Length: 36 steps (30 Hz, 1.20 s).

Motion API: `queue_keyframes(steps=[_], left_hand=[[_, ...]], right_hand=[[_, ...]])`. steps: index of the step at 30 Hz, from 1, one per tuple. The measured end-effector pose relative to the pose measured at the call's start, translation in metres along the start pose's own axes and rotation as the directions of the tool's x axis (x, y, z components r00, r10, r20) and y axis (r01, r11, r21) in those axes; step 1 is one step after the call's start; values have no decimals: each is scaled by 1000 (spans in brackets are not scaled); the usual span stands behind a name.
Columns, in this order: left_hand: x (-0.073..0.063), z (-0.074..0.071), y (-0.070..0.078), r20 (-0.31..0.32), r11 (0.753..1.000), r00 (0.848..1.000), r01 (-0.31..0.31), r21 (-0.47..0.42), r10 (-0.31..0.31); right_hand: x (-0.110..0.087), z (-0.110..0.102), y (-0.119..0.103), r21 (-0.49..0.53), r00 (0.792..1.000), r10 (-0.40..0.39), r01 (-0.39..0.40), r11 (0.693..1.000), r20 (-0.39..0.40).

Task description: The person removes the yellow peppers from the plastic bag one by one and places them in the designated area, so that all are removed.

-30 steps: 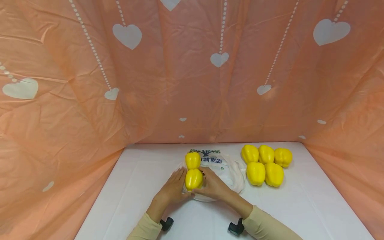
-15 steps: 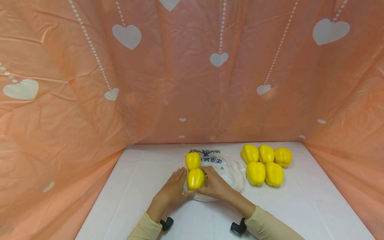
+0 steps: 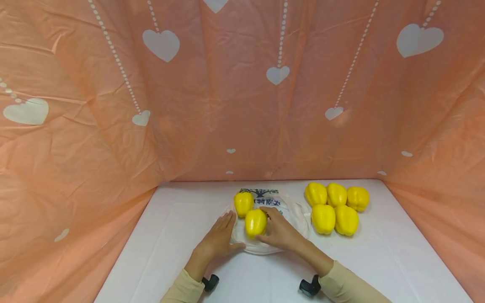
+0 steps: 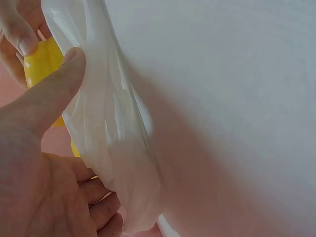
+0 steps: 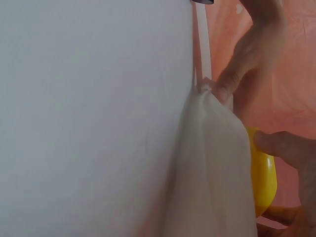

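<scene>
A white plastic bag (image 3: 300, 223) printed with a tree and dark lettering lies spread at the middle of the table. My left hand (image 3: 218, 236) rests along its left edge, fingers straight and thumb spread; in the left wrist view that thumb lies on the crumpled film (image 4: 106, 98). Over the bag, my right hand (image 3: 279, 229) grips a yellow bell pepper (image 3: 255, 224) from its right side. The right wrist view has the thumb on this pepper (image 5: 264, 182), partly behind the bag. A second yellow bell pepper (image 3: 243, 204) sits on the bag, just behind and left of the held one.
Several yellow bell peppers (image 3: 336, 195) stand in a close group right of the bag. White cloth covers the table (image 3: 182, 210). An orange curtain (image 3: 242, 105) with white hearts encloses the back and both sides.
My right hand has carried its bell pepper to the right and slightly back, away from the left hand. The left hand and the other peppers have stayed in place.
</scene>
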<state>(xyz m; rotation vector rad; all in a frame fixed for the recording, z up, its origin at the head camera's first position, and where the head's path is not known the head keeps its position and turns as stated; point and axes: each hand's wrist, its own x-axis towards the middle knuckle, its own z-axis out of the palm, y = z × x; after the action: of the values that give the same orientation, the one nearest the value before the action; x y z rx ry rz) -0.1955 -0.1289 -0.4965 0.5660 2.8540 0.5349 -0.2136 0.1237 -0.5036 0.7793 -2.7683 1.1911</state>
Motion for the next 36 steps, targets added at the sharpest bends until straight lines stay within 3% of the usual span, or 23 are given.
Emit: queue_keyframes(steps=[14,27,36], left_hand=[[-1,3,-2,-28,999,999,-36,-10,35],[0,5,-4,-17,999,1000,-14,-29,13],[0,4,-4,-23,999,1000,-16,-28,16]], right_hand=[[-14,-26,9,30,999,40,-40,999,-13],[-29,-57,18,50,995,92,-91,995,-34],[-40,-81,24,49,993,78,-74,996,-90]])
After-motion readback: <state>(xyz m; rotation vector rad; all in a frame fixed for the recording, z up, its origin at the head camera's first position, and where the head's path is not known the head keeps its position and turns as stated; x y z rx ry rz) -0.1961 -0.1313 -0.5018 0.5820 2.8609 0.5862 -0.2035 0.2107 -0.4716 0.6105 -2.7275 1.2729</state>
